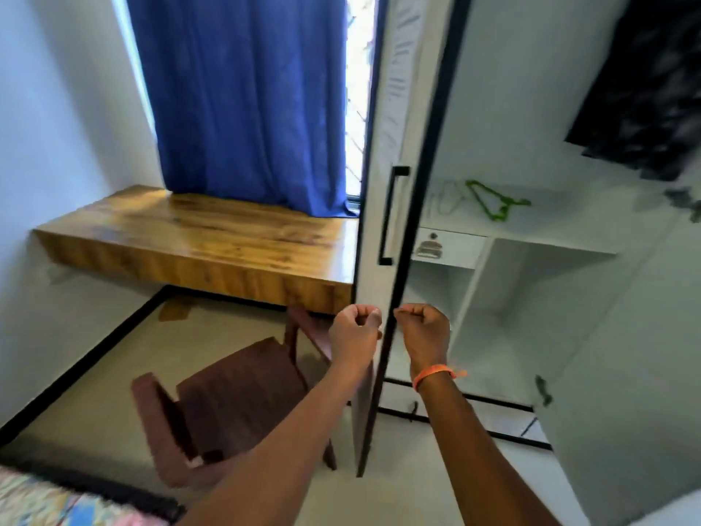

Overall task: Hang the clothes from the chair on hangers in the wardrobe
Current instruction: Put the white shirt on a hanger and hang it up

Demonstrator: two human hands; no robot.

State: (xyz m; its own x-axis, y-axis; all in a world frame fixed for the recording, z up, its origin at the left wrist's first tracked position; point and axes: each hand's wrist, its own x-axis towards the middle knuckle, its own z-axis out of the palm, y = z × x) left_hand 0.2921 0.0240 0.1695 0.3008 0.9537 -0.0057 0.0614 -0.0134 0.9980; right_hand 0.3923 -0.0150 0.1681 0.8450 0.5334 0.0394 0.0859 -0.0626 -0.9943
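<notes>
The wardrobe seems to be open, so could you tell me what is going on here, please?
A person stands at the open wardrobe, both hands raised near the edge of its door. The left hand and right hand have curled fingers and hold nothing visible. The wooden chair has no clothes on it. A dark garment hangs inside, and a green hanger lies on the wardrobe shelf.

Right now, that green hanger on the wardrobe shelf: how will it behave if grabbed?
The green hanger looks thin and open-framed, so probably light and a bit flexible. It lies flat on the smooth white shelf, so a push would likely slide it. Its hook may snag the pale hanger alongside.
</notes>
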